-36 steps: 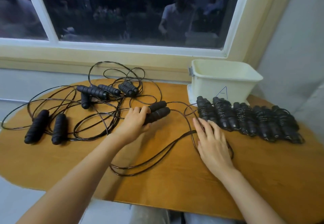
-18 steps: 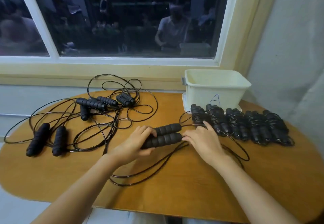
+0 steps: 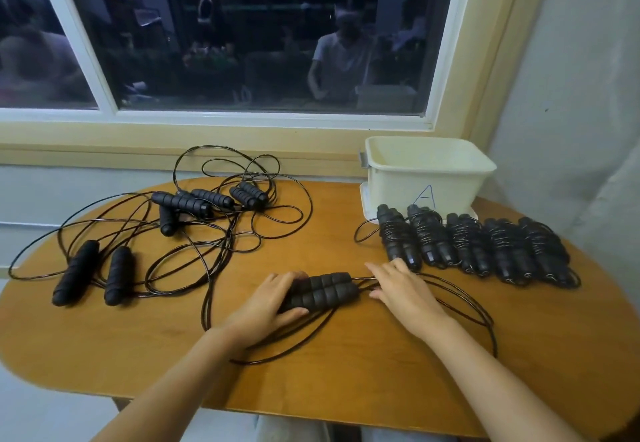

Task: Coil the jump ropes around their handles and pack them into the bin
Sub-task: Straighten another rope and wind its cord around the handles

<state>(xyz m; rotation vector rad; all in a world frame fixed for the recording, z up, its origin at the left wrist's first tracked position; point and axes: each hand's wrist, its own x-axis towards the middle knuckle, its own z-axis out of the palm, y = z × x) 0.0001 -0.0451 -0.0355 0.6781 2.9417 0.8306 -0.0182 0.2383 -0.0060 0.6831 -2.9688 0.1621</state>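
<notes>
Left grip: the left hand (image 3: pixel 273 303) is clamped round one end of the paired handles (image 3: pixel 322 291), fingers over the top, thumb on the near side.
Right grip: the right hand (image 3: pixel 405 289) lies at the handles' other end, fingers over the cord (image 3: pixel 478 310). I cannot tell whether it pinches the cord or only rests on it.
Handle axis: lengthwise from the left grip straight towards the right grip, flat on the tabletop (image 3: pixel 346 389).
Cord: it leaves the handles at the right grip, then loops slack beyond it and back under both wrists.
Nearer hand: the right, so it likely does the winding while the left steadies.
Beyond the right grip: coiled bundles (image 3: pixel 471 247) lie in a row in front of the white bin (image 3: pixel 429 178), not in it.
Beyond the left grip: loose ropes (image 3: pixel 207 227), tangled.
</notes>
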